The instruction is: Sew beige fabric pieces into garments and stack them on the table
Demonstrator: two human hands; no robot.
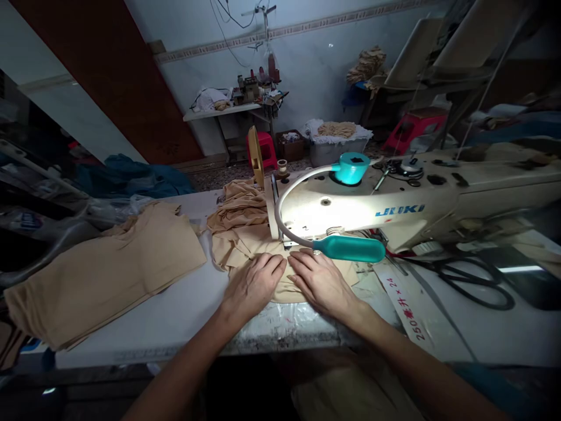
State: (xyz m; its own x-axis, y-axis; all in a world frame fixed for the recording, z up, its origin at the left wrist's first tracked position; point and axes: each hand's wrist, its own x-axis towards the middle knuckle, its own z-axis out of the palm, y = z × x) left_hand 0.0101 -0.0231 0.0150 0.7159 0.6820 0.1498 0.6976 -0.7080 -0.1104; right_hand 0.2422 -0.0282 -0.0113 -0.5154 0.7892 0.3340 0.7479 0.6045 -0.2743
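Note:
Tan fabric [287, 294] lies under the needle end of a white sewing machine [302, 204] marked JUKI. On the cloth just left of the presser foot, my left hand [256, 282] rests with its fingers lying flat. My right hand [323, 283] lies flat on the same cloth to the right, fingers stretched toward the needle area. Both hands press from above; the fingertips are close together in front of the foot. A bunched part of the tan cloth [243, 204] sits behind and left of the needle. A lit teal lamp [350, 248] hangs just above my right hand.
Folded tan fabric pieces [109, 263] are stacked on the left of the white table [175, 318]. Black-handled scissors [475, 283] lie at the right, near a label strip [403, 304]. Another machine [251, 89], red stools [265, 149] and a cloth-filled bin [337, 152] stand behind.

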